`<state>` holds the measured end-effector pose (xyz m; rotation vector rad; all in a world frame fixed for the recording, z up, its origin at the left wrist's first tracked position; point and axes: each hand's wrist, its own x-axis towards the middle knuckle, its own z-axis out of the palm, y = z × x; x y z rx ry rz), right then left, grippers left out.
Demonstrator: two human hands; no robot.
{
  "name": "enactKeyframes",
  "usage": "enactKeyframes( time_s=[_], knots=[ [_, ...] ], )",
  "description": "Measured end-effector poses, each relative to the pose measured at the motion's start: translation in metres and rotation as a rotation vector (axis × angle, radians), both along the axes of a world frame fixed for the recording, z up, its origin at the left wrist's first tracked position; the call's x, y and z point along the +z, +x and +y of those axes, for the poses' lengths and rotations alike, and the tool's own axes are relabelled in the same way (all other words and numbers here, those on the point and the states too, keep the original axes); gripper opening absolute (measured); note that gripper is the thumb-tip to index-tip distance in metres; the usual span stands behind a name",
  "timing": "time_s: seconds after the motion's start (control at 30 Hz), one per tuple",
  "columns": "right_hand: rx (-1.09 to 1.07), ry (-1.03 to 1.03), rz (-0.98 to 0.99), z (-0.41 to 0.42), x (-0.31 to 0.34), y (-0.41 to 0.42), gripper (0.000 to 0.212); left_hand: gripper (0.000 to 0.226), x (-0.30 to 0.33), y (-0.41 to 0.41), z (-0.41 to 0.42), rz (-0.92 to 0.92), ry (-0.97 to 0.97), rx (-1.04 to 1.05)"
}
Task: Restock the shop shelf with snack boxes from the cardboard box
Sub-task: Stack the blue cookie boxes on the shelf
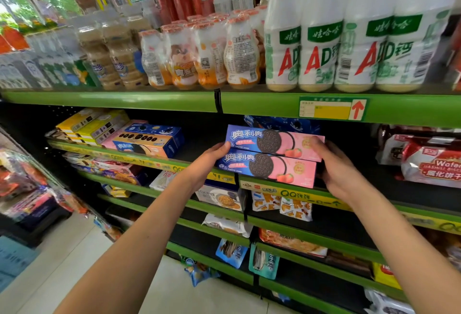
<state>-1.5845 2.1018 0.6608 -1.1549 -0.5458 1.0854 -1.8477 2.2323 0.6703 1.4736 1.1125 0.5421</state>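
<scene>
Two long pink-and-blue cookie snack boxes (274, 156) lie stacked one on the other, held at the front of the second green shelf (294, 192). My left hand (207, 164) grips their left ends. My right hand (336, 169) clasps their right ends. Both hands hold the pair together just above the shelf lip. Behind them a blue box (282, 123) stands further back on the same shelf. The cardboard box is out of view.
More cookie boxes (147, 139) and yellow boxes (92, 124) sit at the shelf's left; red-and-white wafer packs (424, 161) at its right. Milk drink bottles (324, 34) fill the top shelf. Lower shelves hold snack bags. A rack of packets (30, 189) stands at the left.
</scene>
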Motion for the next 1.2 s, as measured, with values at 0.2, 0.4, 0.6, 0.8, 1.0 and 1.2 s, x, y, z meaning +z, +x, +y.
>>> enactKeyframes(
  time_s=[0.2, 0.4, 0.6, 0.8, 1.0, 1.2],
  knots=[
    [0.014, 0.030, -0.014, 0.002, -0.007, 0.002, 0.014, 0.079, 0.005, 0.008, -0.007, -0.047, -0.015, 0.087],
    [0.040, 0.037, -0.012, 0.001, -0.004, 0.001, 0.045, 0.061, 0.008, 0.034, -0.011, -0.262, -0.059, 0.199],
    [-0.138, -0.015, -0.085, -0.001, 0.004, 0.001, 0.047, 0.085, 0.002, 0.066, -0.023, -0.351, 0.008, 0.373],
    [-0.315, -0.103, -0.226, -0.003, 0.014, 0.018, 0.060, 0.062, 0.002, 0.082, -0.029, -0.497, -0.118, 0.263],
    [-0.271, -0.068, -0.244, -0.006, 0.009, 0.018, 0.057, 0.061, 0.005, 0.075, -0.022, -0.609, -0.351, 0.090],
    [-0.239, -0.047, -0.284, -0.007, 0.006, 0.014, 0.058, 0.062, 0.002, 0.081, -0.022, -0.447, -0.277, 0.187]
  ],
)
